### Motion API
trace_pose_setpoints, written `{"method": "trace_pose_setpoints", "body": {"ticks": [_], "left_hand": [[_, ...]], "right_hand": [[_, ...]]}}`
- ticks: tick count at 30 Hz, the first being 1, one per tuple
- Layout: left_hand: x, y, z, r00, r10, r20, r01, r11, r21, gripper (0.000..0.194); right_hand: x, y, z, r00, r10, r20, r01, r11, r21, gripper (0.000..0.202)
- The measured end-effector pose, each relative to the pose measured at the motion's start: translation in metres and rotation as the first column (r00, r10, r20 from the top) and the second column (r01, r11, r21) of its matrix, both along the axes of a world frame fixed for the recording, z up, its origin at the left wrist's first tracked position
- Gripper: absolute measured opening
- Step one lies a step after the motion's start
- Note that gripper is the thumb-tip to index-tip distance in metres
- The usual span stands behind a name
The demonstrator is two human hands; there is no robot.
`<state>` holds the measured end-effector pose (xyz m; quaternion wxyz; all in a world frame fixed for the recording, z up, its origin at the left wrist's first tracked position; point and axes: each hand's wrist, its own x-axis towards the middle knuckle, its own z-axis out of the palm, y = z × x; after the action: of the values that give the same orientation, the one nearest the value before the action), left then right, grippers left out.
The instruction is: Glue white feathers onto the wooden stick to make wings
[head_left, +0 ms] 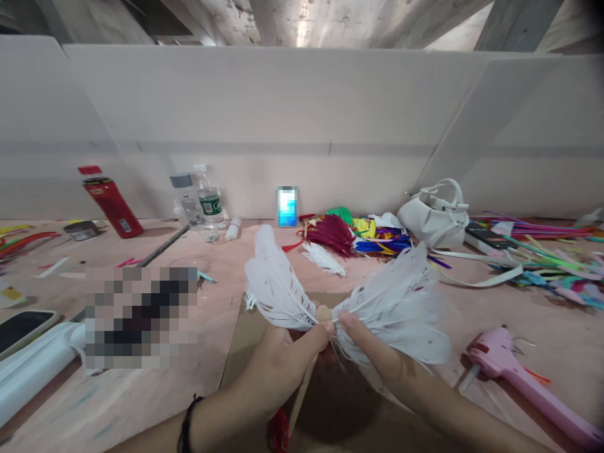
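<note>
Between my two hands is a white feather fan [401, 302], with feathers spread to both sides of a small round wooden piece [323, 313]. My left hand [295, 349] grips it at the centre, the thumb pressed just below the round piece. On the other side my right hand [370, 346] pinches the base of the right-hand feathers. A thin wooden stick [302, 396] runs down from the join, and a red tassel [279, 431] shows near its lower end. The fingers under the feathers are mostly hidden. Beneath lies a brown board [238, 349].
A pink glue gun [507, 362] lies to the right. Behind are a loose white feather [324, 258], dark red feathers [330, 234], a lit phone [287, 207] and a white handbag [431, 217]. Bottles [211, 201] and a red bottle [113, 204] stand back left.
</note>
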<state>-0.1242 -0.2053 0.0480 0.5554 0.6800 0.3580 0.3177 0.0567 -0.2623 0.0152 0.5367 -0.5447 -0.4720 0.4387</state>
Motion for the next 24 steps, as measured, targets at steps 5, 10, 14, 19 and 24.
{"method": "trace_pose_setpoints", "body": {"ticks": [5, 10, 14, 19, 24], "left_hand": [[0.001, 0.002, -0.007, 0.997, 0.003, 0.072, 0.0, 0.999, -0.046, 0.027], [0.002, 0.003, -0.015, 0.99, 0.005, 0.138, 0.016, 0.989, -0.147, 0.026], [0.001, 0.004, -0.013, 0.991, -0.002, 0.132, 0.015, 0.995, -0.1, 0.028], [0.0, 0.007, -0.009, 0.993, -0.043, 0.113, 0.044, 0.999, -0.007, 0.03], [0.001, 0.009, -0.005, 0.995, -0.084, 0.055, 0.083, 0.996, 0.011, 0.032]], "right_hand": [[0.002, 0.001, 0.002, 0.998, 0.038, -0.046, -0.041, 0.998, -0.052, 0.063], [0.0, -0.001, 0.004, 0.997, 0.059, -0.042, -0.062, 0.996, -0.068, 0.068], [-0.004, -0.003, 0.01, 0.997, 0.062, 0.041, -0.062, 0.998, -0.008, 0.054], [-0.008, -0.006, 0.016, 0.997, 0.048, 0.057, -0.049, 0.998, 0.024, 0.041], [-0.009, -0.003, 0.014, 0.994, -0.066, 0.093, 0.058, 0.995, 0.083, 0.044]]}}
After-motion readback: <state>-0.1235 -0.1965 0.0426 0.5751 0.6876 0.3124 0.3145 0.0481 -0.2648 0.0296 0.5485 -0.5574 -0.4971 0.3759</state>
